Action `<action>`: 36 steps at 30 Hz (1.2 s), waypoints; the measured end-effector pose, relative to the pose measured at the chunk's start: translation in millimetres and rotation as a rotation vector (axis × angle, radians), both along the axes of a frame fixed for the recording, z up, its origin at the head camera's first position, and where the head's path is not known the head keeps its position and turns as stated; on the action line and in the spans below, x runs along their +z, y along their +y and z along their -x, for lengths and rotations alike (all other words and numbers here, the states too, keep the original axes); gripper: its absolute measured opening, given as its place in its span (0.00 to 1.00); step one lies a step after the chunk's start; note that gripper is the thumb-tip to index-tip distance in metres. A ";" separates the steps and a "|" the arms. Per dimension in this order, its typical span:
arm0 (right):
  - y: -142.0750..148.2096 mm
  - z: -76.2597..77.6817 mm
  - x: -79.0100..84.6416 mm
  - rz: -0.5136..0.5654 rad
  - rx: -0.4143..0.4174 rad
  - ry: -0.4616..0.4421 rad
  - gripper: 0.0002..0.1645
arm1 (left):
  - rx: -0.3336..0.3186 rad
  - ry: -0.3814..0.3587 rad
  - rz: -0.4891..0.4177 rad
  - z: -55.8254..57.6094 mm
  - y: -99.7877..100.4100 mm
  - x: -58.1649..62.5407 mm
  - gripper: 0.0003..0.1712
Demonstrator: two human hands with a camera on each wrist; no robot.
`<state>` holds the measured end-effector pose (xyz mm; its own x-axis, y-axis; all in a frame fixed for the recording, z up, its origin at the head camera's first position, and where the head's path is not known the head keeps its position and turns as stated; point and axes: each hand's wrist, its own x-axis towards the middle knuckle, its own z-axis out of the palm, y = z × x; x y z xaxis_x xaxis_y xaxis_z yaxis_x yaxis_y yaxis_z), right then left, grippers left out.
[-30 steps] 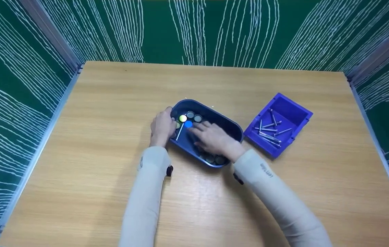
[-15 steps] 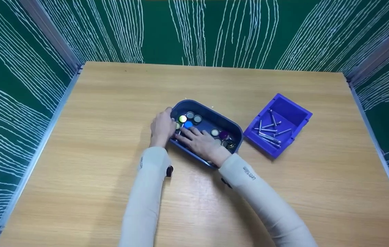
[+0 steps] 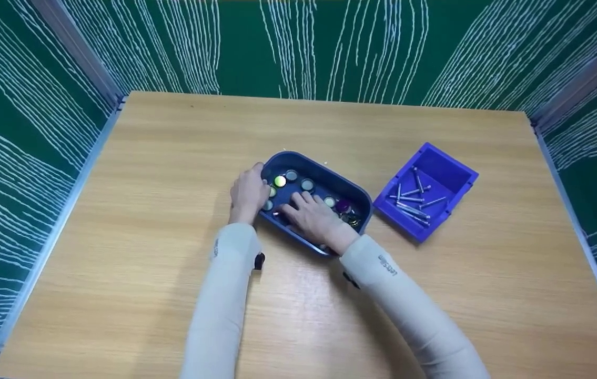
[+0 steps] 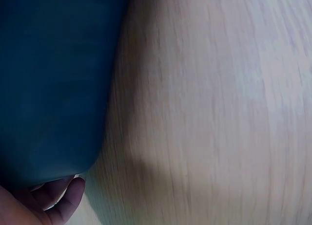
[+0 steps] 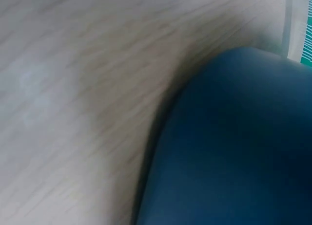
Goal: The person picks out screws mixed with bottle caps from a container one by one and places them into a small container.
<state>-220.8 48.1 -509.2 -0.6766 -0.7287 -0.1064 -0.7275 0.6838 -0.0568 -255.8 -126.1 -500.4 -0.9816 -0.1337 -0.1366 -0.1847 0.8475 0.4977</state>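
Note:
My left hand point(image 3: 248, 195) grips the left end of a dark blue oblong bin point(image 3: 348, 188). In the left wrist view, its fingertips point(image 4: 73, 198) show at the bin's lower corner. My right hand point(image 3: 316, 221) is down inside the bin with bent fingers. It pinches a silver bolt point(image 3: 276, 213), whose end shows by the thumb; the rest is hidden under the hand. Around the hand lie round bottle caps, among them a yellow-green cap point(image 3: 280, 181), a grey cap point(image 3: 307, 184) and a purple cap point(image 3: 343, 206). The right wrist view shows only the bin's outer wall point(image 5: 229, 152) and the table.
A purple bin point(image 3: 451, 171) stands close to the right end of the dark blue one. Several silver bolts point(image 3: 413, 210) lie in it. The wooden table point(image 3: 135, 252) is bordered by green panels with white streaks point(image 3: 240, 47).
My right hand moved left in the bin and its fingers bent over the bolt. The blue cap is out of sight, and a grey cap shifted slightly right. My left hand stayed put.

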 end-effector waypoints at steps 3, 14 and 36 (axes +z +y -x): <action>0.9 2.0 -1.3 0.031 -0.018 0.006 0.28 | 0.004 0.010 0.010 -0.3 -0.1 0.1 0.26; -5.8 1.9 -3.4 -0.015 -0.096 -0.117 0.23 | 0.010 0.009 -0.004 -0.4 -0.7 -1.6 0.26; 6.8 6.1 -5.3 0.260 -0.098 -0.136 0.15 | 0.002 0.010 -0.001 0.9 -0.9 -2.8 0.24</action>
<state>-226.9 54.9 -514.5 -0.7374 -0.6752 -0.0197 -0.6324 0.7002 -0.3314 -256.6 -127.0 -503.2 -0.9827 -0.1354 -0.1267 -0.1812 0.8468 0.5001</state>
